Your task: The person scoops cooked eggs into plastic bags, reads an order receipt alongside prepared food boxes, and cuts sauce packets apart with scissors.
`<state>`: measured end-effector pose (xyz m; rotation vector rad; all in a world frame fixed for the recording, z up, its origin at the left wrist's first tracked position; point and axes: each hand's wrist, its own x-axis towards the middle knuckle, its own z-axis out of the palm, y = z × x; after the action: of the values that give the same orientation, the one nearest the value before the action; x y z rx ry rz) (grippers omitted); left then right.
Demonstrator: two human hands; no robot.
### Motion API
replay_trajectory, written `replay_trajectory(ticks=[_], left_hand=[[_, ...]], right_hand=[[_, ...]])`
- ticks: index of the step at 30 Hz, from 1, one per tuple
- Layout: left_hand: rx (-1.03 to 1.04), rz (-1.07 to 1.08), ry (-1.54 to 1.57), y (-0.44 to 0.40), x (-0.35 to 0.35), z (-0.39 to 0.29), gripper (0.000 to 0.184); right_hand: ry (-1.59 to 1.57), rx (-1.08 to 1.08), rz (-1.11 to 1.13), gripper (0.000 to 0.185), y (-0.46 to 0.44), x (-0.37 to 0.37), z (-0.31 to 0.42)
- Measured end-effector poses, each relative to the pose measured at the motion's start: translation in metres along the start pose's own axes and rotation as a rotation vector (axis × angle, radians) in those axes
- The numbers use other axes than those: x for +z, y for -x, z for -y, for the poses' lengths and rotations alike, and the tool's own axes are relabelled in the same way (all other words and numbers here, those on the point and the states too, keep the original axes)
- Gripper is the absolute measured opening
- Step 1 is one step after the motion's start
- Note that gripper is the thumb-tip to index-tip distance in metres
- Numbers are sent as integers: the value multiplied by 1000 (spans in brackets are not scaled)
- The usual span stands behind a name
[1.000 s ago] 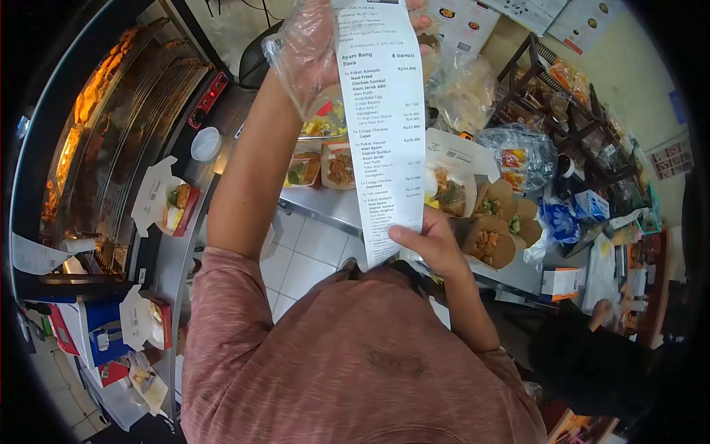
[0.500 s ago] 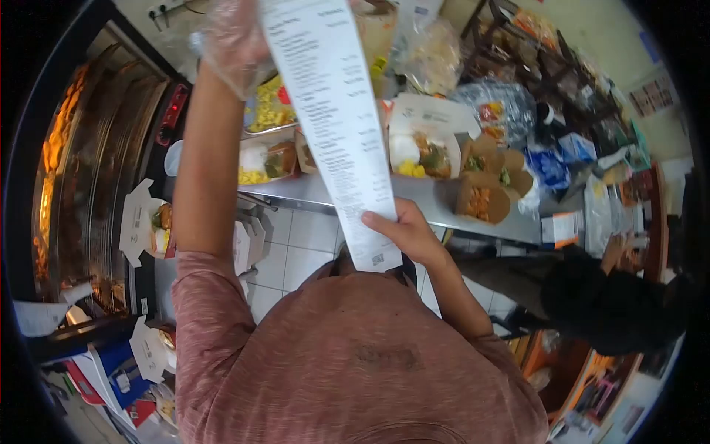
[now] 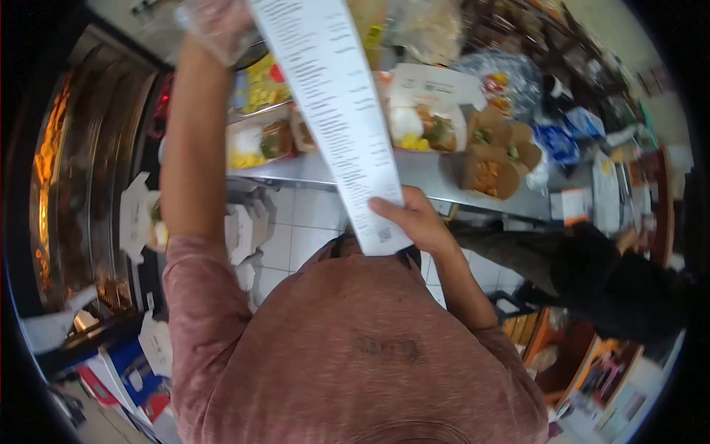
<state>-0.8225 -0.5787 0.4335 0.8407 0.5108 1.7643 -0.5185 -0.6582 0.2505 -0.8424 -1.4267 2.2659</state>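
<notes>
A long printed paper receipt [image 3: 325, 96] hangs in front of my chest, its lower end tilted to the right. My right hand [image 3: 418, 218] is bare and pinches the receipt's right edge near the bottom, thumb on the printed face. My left hand [image 3: 225, 26], in a clear plastic glove, is raised at the top edge of the view beside the receipt's upper end; its fingers are partly cut off, and it appears to grip the paper. Behind the receipt stand open food boxes, one with rice and yellow pieces [image 3: 418, 133], another at the left [image 3: 259, 144].
A metal counter [image 3: 288, 169] carries brown cartons of food [image 3: 492, 174], a tray of yellow food [image 3: 262, 85] and plastic bags [image 3: 425, 33]. A lit warming cabinet [image 3: 81, 177] stands left, with open white boxes [image 3: 137, 218] near it. At the right is a person in dark clothes [image 3: 606, 285].
The view has shifted, so the counter and boxes appear higher in it. Both hands still hold the receipt, whose lower end sits slightly higher and further right.
</notes>
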Motion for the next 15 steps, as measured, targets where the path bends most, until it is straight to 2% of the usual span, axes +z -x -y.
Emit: replay_trajectory(ticks=[1, 2, 4, 5, 6, 7, 9, 10, 12, 13, 15], left_hand=[[-50, 152, 57, -6, -3, 6, 66], [18, 18, -8, -2, 12, 12, 57], [65, 53, -81, 3, 16, 17, 54], [103, -230, -158, 5, 16, 17, 58], [90, -216, -141, 13, 16, 17, 58], [126, -117, -255, 23, 16, 14, 65], [152, 49, -370, 33, 15, 14, 87], [153, 38, -378, 28, -3, 4, 87], [-278, 320, 48, 18, -57, -28, 82], [-269, 298, 32, 32, -57, -32, 82], [-57, 201, 133, 74, -50, -32, 90]], right_hand=[[27, 24, 4, 29, 1, -4, -4], [50, 54, 0, 29, 1, -7, -7], [42, 15, 21, 31, 1, -6, -6], [14, 14, 22, 31, 1, -5, -7], [-14, 17, 33, 31, 2, -4, -8], [-12, 18, 18, 31, 4, -5, -8], [-45, 36, 45, 32, 4, -2, -8], [-48, 42, 57, 32, 3, 0, -10], [100, 34, 78, 32, 0, 4, -15], [98, 39, 107, 32, -3, 6, -20], [185, 134, 153, 31, -9, 6, -37]])
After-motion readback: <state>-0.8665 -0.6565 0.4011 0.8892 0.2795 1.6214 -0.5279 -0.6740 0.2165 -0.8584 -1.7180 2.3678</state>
